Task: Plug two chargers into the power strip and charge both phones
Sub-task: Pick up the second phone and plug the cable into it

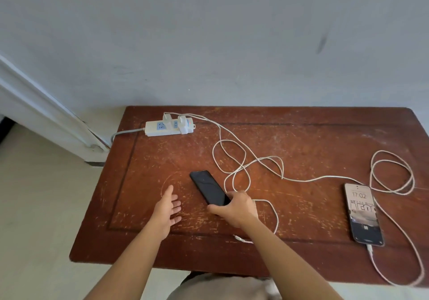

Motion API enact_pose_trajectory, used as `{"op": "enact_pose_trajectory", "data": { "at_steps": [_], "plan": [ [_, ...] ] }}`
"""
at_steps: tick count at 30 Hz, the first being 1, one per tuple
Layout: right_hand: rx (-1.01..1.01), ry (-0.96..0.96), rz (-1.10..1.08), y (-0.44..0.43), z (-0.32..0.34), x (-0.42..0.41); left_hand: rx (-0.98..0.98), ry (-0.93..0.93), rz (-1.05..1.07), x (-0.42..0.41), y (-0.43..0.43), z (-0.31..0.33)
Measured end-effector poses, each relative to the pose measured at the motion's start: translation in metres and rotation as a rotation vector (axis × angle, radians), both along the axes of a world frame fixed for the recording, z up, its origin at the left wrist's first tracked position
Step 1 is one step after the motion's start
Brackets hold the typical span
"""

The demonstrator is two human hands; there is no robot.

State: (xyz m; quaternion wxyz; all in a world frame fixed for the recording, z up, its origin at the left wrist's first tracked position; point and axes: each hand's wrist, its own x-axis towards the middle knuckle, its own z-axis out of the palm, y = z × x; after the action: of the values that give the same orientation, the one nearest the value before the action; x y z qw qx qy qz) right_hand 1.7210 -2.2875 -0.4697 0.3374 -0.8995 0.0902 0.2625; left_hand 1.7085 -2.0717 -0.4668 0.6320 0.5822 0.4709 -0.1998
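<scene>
Right hand (234, 209) grips the near end of the dark phone (210, 188) lying on the table (301, 141). Left hand (166, 209) hovers spread wide, just left of it. The lit phone (363, 215), cable attached, reads 17:02.

Only readable text: lit phone (363, 214) on my right shows 17:02; the smaller line under it is illegible.
</scene>
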Motion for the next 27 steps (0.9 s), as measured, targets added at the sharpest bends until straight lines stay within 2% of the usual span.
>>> {"op": "enact_pose_trajectory", "data": {
  "at_steps": [3,6,11,13,15,19,21,25,27],
  "plan": [
    [0.439,0.272,-0.226,-0.02,0.007,-0.008,-0.182,-0.043,0.065,0.003,-0.018,0.007],
    [0.621,0.353,-0.212,-0.036,0.008,-0.02,-0.286,-0.101,-0.016,0.006,-0.035,0.015],
    [0.639,0.383,-0.121,-0.05,0.013,-0.031,-0.402,-0.182,-0.198,0.009,-0.052,0.023],
    [0.628,0.387,-0.102,-0.054,0.015,-0.032,-0.425,-0.197,-0.204,0.008,-0.057,0.023],
    [0.635,0.384,-0.096,-0.058,0.015,-0.033,-0.42,-0.224,-0.155,0.005,-0.062,0.022],
    [0.689,0.295,-0.227,-0.064,0.012,-0.036,-0.442,-0.278,0.145,-0.002,-0.066,0.02],
    [0.568,0.221,-0.167,-0.066,0.009,-0.041,-0.424,-0.26,0.276,-0.001,-0.063,0.022],
    [-0.074,0.087,0.384,-0.069,-0.003,-0.055,-0.416,-0.243,0.418,0.002,-0.056,0.029],
    [-0.213,0.018,0.498,-0.068,-0.009,-0.059,-0.434,-0.251,0.481,0.003,-0.056,0.034]
  ]
}}
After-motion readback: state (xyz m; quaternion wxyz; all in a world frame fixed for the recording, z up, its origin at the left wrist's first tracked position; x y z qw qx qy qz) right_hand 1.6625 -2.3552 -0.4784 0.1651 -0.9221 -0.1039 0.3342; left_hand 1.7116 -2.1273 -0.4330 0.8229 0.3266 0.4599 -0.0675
